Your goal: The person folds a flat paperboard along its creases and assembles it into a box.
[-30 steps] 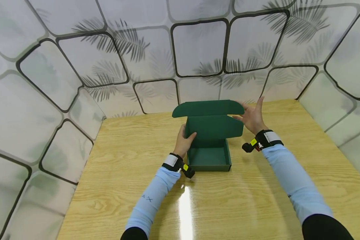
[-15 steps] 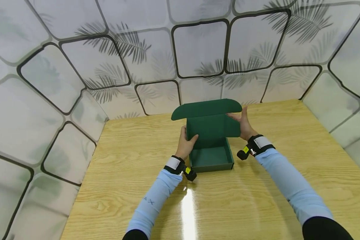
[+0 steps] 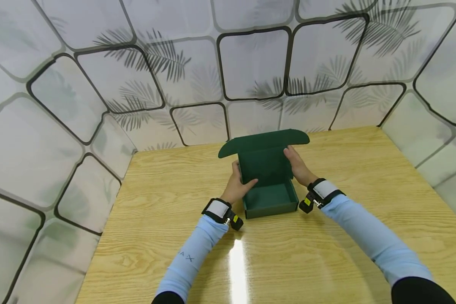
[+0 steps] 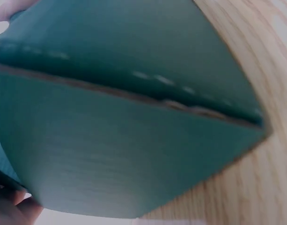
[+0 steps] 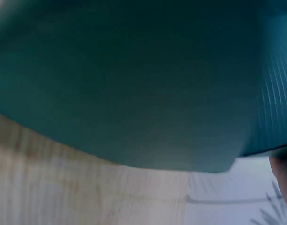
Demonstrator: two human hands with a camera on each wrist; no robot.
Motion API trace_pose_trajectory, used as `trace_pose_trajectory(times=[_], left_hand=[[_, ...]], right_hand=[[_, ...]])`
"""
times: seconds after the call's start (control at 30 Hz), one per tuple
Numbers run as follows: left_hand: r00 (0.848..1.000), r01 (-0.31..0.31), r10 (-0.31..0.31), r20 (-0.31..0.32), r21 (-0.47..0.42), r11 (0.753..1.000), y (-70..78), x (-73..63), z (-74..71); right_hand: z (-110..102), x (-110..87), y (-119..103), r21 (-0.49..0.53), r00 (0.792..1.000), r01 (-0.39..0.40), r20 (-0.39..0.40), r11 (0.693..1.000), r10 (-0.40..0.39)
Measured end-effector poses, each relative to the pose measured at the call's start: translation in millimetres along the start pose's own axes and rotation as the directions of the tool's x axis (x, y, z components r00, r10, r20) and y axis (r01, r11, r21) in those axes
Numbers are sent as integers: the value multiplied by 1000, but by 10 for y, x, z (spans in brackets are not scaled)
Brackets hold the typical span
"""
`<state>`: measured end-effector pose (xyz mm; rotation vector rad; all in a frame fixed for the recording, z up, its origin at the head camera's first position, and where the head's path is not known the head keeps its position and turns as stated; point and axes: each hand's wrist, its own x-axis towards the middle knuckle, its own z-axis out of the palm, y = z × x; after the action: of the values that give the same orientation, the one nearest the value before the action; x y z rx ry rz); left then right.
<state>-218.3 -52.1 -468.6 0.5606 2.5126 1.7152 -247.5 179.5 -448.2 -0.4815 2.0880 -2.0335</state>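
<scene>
Standing on the table (image 3: 167, 236), the green box (image 3: 271, 193) is held by both hands at its raised lid (image 3: 267, 166). The lid's left edge is clamped by the left hand (image 3: 236, 185), thumb across the inner side and fingers largely hidden behind, probably so that the box is kept from sliding. The right edge is gripped by the right hand (image 3: 299, 165), thumb in front (most of its fingers are masked), seemingly so that the right side flap (image 5: 143, 103) can be kept turned inward. Compared with a second ago, that flap is no longer spread out sideways, the right thumb has been brought round to the front, and the box has been turned slightly. The front flap (image 3: 264, 142) is left spread above, ungripped.
</scene>
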Motion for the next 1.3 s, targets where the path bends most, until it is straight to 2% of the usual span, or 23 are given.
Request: trace_pose_trajectory(times=[0.13, 0.23, 0.4, 0.53, 0.63, 0.7, 0.77, 0.8, 0.9, 0.97, 1.07, 1.1, 1.17, 1.2, 1.27, 1.3], left_hand=[[996, -11, 6, 87, 48, 999, -23, -6, -58], [990, -24, 16, 142, 56, 998, -47, -8, -96], [981, 0, 1, 192, -2, 1000, -61, -39, -115], [969, 68, -58, 242, -35, 997, -51, -85, -128], [953, 68, -50, 298, -48, 997, -23, -124, -148], [946, 25, -4, 324, -61, 998, -51, -144, -150], [931, -66, 88, 353, -74, 995, -105, -162, -150], [927, -97, 115, 358, -70, 993, -170, -174, -139], [897, -219, 197, 397, 11, 976, -233, -236, -150], [886, -287, 218, 410, 115, 951, -254, -288, -160], [875, -345, 232, 425, 212, 915, -256, -336, -186], [871, -374, 246, 426, 250, 893, -229, -358, -203], [840, -472, 324, 436, 292, 832, -289, -363, -236], [823, -522, 374, 426, 313, 793, -560, -271, -203], [811, -569, 419, 407, 386, 726, -1186, -66, -106], [795, -602, 453, 403, 428, 674, -1546, 56, -46]], right_hand=[[31, -55, 16, -128, 996, -89, -27, 988, 86], [24, -116, 31, -213, 987, -160, -33, 964, 156], [22, -179, 64, -245, 989, -143, 0, 959, 148], [3, -258, 57, -313, 988, -139, 24, 939, 154], [-1, -318, 78, -349, 994, -17, 92, 937, 52], [4, -355, 121, -369, 989, 97, 143, 924, -46], [6, -386, 182, -376, 969, 220, 193, 900, -156], [5, -406, 209, -378, 959, 256, 214, 889, -186], [-5, -474, 299, -384, 917, 375, 286, 844, -277], [-15, -515, 337, -373, 874, 460, 350, 805, -337], [-35, -566, 366, -362, 807, 563, 436, 743, -398], [-42, -587, 365, -374, 793, 582, 456, 722, -403], [-61, -623, 368, -424, 774, 613, 491, 666, -399], [-70, -637, 377, -455, 766, 626, 512, 633, -390], [-87, -662, 410, -542, 757, 645, 551, 539, -352], [-94, -673, 437, -566, 749, 655, 572, 500, -335]])
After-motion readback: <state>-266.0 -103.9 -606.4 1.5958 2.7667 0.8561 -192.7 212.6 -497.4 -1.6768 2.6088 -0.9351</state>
